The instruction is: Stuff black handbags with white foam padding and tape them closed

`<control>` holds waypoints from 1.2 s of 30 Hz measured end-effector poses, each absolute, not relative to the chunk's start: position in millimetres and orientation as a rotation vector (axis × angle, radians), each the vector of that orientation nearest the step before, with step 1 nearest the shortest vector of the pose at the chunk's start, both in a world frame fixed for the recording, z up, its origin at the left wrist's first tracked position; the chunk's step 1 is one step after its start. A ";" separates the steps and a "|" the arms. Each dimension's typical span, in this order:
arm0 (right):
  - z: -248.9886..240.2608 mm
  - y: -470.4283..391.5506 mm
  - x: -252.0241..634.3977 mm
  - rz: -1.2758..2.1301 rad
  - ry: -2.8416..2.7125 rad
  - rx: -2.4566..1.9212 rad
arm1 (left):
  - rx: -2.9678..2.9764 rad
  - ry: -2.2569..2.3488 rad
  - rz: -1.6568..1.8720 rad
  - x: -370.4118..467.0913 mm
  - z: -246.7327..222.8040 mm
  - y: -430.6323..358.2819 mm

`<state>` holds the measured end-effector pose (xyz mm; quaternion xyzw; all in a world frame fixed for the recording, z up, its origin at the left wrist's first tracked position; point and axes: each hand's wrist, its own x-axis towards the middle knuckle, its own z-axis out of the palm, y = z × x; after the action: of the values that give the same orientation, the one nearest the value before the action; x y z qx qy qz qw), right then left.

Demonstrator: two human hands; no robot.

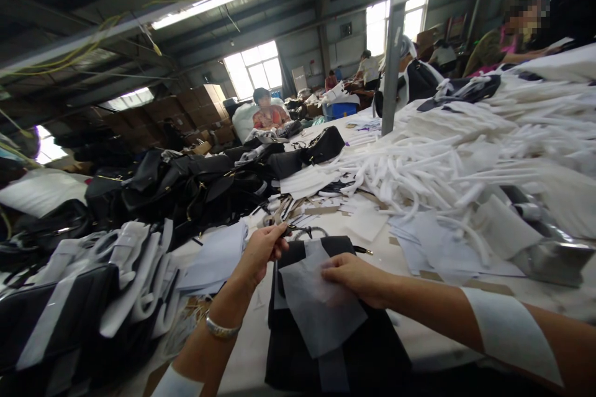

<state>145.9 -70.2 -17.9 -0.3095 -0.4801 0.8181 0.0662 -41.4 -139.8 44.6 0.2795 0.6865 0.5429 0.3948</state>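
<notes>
1. Black bag [377, 347], one, lying on the white tabletop [246, 347] between the person's forearms; landmark for all entries below.
2. Pale strip [333, 372], one, running down the front of the bag; middle portion covered.
3. Thin sheet [316, 325], translucent white, one, slanted over the bag's front; loose, corners free.
4. Right hand [358, 279], at the bag's upper right; thumb and fingers pinch the thin sheet.
5. Left hand [263, 251], at the bag's upper left; fingertips pinched together on a small dark fitting [302, 231], held just by the bag's top edge.
6. Gold-tipped piece [364, 250], dark, one, projecting at the bag's upper right corner.
7. White paper stack [216, 257], left of the bag. Black bags [186, 186], heaped beyond it to the left. White tubular pieces [400, 167], heaped beyond it to the right.
8. Condition: strip in place on the bag. Outstanding, by judgement: sheet unsettled and in the fingers, fitting bare and in hand; apparently partway through.
9. Obscured: strip's middle, under sheet and hand; right fingertips, partly veiled. Bag's lower edge is lost in shadow near the frame's bottom. Fitting too small and blurred to identify; its attachment to the bag cannot be told.
</notes>
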 end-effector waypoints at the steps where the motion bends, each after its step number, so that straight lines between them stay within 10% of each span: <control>1: -17.1 -70.8 144.9 2.471 -1.406 -0.929 | 0.696 1.727 1.374 -39.8 43.6 -140.3; 20: -34.8 -50.3 114.5 2.414 -1.194 -0.819 | 0.682 1.686 1.264 24.4 -39.2 -178.6; 36: -26.8 -42.5 119.6 2.212 -1.514 -1.021 | 1.545 1.569 0.916 -72.4 22.4 -85.4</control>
<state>119.6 -42.5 -26.8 -0.3527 -0.5230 0.7639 0.1363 -72.4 -85.4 22.4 0.6019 0.6112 0.3571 0.3696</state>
